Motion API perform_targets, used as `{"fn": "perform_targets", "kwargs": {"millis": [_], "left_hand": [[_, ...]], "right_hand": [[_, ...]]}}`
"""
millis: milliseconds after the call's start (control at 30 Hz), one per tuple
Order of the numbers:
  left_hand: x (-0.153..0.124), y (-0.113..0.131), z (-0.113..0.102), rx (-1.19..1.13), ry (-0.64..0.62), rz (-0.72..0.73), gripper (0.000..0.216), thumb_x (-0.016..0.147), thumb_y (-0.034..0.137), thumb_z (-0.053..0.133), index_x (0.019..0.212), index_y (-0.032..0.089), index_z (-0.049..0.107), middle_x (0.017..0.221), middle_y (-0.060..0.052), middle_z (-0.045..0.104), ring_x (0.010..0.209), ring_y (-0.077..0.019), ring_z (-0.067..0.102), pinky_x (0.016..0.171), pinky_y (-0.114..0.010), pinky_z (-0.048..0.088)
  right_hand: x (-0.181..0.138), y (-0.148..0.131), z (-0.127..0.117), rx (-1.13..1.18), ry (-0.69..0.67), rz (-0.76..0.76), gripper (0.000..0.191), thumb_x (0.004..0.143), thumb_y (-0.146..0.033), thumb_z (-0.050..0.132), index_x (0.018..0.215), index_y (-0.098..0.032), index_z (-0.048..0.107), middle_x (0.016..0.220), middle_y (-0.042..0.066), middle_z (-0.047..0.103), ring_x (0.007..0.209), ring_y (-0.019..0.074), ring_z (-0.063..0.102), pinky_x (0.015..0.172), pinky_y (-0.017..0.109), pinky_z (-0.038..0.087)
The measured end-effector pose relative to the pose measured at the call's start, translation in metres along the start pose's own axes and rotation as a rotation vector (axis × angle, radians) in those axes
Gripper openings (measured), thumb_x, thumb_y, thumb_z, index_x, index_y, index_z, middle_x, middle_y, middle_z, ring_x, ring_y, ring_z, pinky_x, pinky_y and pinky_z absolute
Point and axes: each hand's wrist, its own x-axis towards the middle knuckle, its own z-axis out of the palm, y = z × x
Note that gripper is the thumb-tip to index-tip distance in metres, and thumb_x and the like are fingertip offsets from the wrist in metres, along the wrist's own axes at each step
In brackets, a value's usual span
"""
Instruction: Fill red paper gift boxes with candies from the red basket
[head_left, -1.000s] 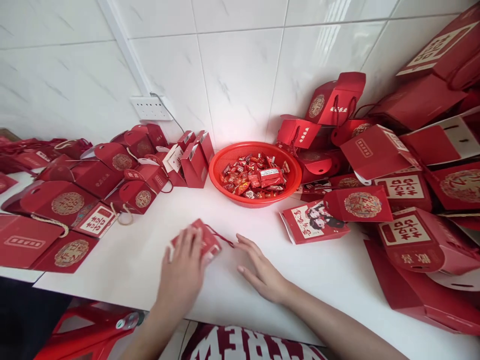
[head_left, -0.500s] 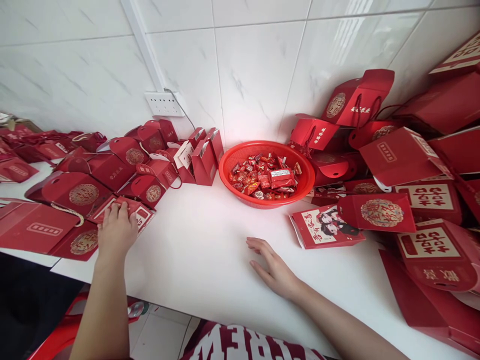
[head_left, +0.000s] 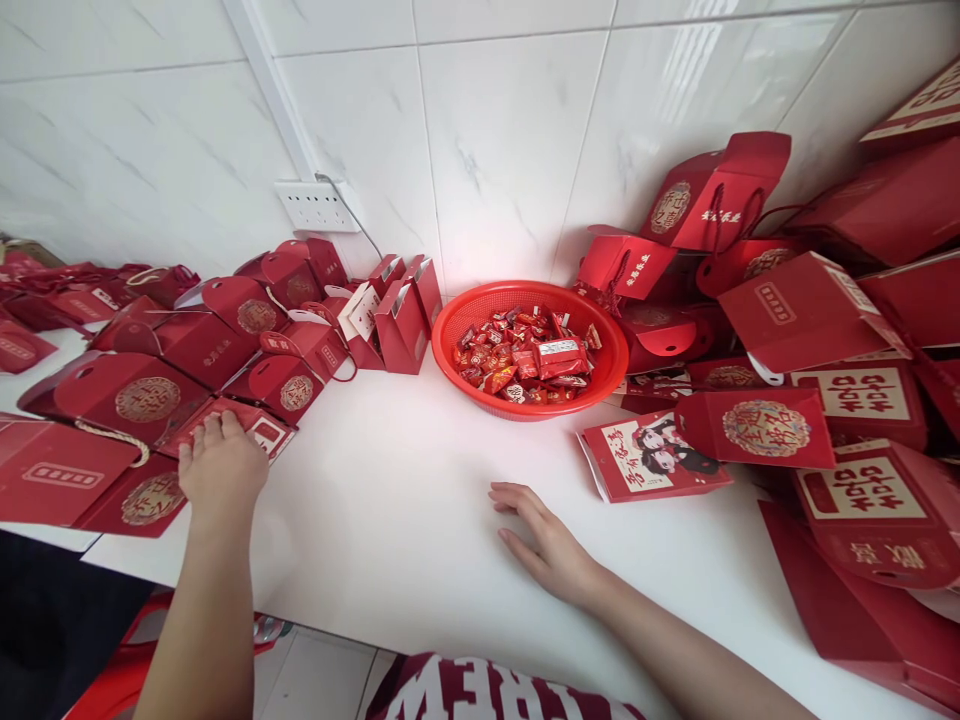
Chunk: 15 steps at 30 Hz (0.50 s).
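My left hand lies on top of a small red gift box in the group at left. Its fingers stretch over the lid, and my thumb is hidden. Touching that box are a red box with a round gold emblem and another with a rope handle. My right hand rests on the white table, fingers loosely apart, holding nothing. Nearest to it are a red box with a printed couple and a red plastic basket of wrapped candies.
Red gift boxes are piled high along the right side. Several narrow upright boxes stand left of the basket, below a wall socket strip. More boxes fill the far left. A red stool shows below the table edge.
The view has shifted slightly, so the things at left appear a little farther left. My left hand stays on the same box, its fingers a bit closer together. My right hand is nearly still.
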Motion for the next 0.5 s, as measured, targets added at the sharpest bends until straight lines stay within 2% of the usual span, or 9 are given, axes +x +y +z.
{"fn": "perform_targets", "kwargs": {"millis": [167,333,500], "left_hand": [[0.006,0.001,0.007,-0.007,0.019,0.014,0.059,0.098,0.026,0.034,0.144,-0.012,0.032,0.148,-0.035,0.037,0.140,-0.0431,0.034,0.114,-0.058,0.024],[0.002,0.009,0.010,-0.011,0.084,0.011,0.057,0.099,0.027,0.034,0.144,-0.008,0.034,0.148,-0.033,0.038,0.139,-0.0418,0.036,0.114,-0.058,0.023],[-0.004,0.017,0.011,0.008,0.179,0.043,0.059,0.099,0.037,0.038,0.144,-0.001,0.036,0.149,-0.030,0.038,0.138,-0.0436,0.035,0.111,-0.061,0.025]], "right_hand": [[0.000,0.000,-0.001,-0.009,-0.004,0.000,0.041,0.099,-0.020,0.044,0.138,-0.027,0.042,0.142,0.012,0.045,0.115,0.0220,0.059,0.102,0.045,0.052],[0.002,-0.002,-0.002,-0.014,-0.010,0.003,0.040,0.098,-0.019,0.045,0.137,-0.028,0.043,0.139,0.011,0.047,0.115,0.0214,0.059,0.102,0.044,0.051],[0.002,-0.002,-0.003,-0.020,-0.017,-0.001,0.041,0.098,-0.017,0.046,0.137,-0.028,0.043,0.137,0.011,0.048,0.117,0.0209,0.058,0.104,0.043,0.049]]}}
